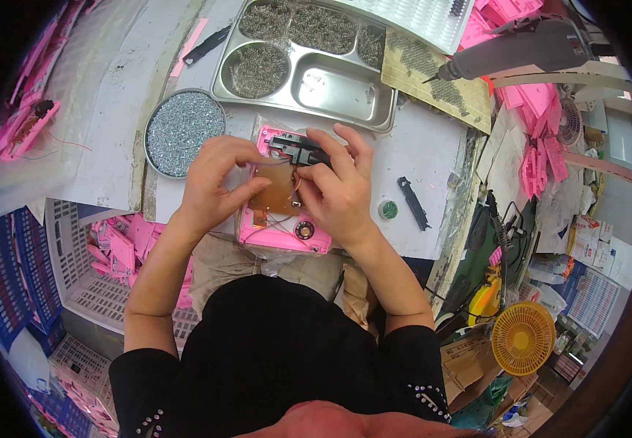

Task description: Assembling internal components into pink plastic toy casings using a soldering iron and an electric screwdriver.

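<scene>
On the desk (436, 157), near edge: one pink housing (276, 238) carrying one brown board (275, 191), one black module (298, 148), one round speaker (304, 231). Left hand (214, 181): thumb and forefinger parted at board's left. Right hand (343, 193): fingers curled at board's right, can't tell if gripping. Around: one tin (147, 150) of metal bits, one metal tray (301, 115), one green pot (388, 209), two loose black strips (412, 203).

Steeply down peers the wide, head-worn fisheye camera, close above a black, stud-sleeved fabric shirt (279, 358), facing the flat white tabletop (436, 164) just beyond!
</scene>
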A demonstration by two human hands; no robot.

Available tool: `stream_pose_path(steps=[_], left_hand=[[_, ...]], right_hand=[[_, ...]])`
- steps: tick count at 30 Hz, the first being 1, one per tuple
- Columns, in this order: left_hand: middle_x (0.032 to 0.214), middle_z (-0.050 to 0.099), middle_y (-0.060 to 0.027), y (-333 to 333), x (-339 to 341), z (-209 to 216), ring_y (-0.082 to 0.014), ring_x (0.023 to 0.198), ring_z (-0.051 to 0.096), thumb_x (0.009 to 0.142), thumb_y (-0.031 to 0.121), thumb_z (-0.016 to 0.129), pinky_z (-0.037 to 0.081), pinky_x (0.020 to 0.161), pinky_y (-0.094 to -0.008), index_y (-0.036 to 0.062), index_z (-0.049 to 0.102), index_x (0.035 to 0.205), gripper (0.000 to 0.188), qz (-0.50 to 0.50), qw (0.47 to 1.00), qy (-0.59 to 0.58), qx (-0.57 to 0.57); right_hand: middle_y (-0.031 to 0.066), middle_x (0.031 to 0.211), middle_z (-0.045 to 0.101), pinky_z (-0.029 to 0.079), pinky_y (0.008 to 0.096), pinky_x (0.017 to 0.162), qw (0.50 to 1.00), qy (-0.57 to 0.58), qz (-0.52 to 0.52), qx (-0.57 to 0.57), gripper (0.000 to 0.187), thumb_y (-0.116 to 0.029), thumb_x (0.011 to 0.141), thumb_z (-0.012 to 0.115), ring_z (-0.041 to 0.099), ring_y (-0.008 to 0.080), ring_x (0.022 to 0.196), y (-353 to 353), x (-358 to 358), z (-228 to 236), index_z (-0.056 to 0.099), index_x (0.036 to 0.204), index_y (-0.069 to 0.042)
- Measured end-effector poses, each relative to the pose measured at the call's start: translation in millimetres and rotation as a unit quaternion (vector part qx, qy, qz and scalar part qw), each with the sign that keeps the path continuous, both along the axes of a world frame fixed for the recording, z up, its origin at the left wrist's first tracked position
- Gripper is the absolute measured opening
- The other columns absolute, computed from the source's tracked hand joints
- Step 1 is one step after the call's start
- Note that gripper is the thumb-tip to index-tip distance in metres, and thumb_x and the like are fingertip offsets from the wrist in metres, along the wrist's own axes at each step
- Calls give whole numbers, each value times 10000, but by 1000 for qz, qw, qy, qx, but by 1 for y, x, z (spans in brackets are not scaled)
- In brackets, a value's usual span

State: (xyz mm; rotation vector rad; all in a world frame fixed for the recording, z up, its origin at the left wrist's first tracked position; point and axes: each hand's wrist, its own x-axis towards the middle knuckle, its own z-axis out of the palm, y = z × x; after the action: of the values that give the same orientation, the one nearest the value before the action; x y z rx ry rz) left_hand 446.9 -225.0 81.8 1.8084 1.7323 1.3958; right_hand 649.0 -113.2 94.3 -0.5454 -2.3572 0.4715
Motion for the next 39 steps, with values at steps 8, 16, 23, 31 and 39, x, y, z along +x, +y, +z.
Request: stream_pose_path(steps=[8, 16, 23, 31, 39], left_hand=[[1028, 668, -117, 2, 39, 28, -318, 832, 678, 799, 11, 796, 549, 691, -382, 34, 650, 1093, 329, -21, 998, 38, 41], [958, 645, -67, 30, 35, 19, -277, 867, 631, 754, 14, 770, 456, 724, -396, 78, 709, 964, 228, -49, 987, 153, 17], [979, 654, -74, 5, 15, 23, -247, 853, 636, 794, -65, 710, 496, 764, -349, 63, 683, 1054, 291, 131, 991, -22, -16], [1162, 671, -200, 7, 89, 62, -381, 1013, 685, 859, -78, 640, 571, 849, -430, 20, 641, 1237, 391, -57, 991, -97, -70], [1105, 693, -174, 32, 67, 35, -360, 974, 699, 895, -6, 663, 573, 798, -422, 9, 669, 1166, 272, -102, 990, 8, -101]], right_hand=[[115, 1294, 667, 433, 464, 1004, 993, 52, -24, -102, 205, -47, 695, 836, 488, 396, 1278, 3, 25, -8, 713, 849, -102], [101, 1278, 671, 440, 459, 997, 992, 69, 12, -109, 226, -39, 671, 838, 500, 383, 1251, 7, 25, -8, 700, 840, -100], [103, 1249, 683, 440, 463, 1004, 992, 70, 7, -100, 236, -40, 658, 831, 522, 378, 1217, 12, 30, -10, 695, 842, -95], [94, 1241, 687, 430, 472, 1019, 988, 94, 14, -119, 233, -47, 662, 821, 527, 372, 1211, 15, 37, -7, 698, 854, -94], [83, 1261, 689, 443, 469, 1023, 982, 106, 20, -156, 234, -46, 665, 813, 529, 372, 1216, 19, 48, -14, 706, 864, -109]])
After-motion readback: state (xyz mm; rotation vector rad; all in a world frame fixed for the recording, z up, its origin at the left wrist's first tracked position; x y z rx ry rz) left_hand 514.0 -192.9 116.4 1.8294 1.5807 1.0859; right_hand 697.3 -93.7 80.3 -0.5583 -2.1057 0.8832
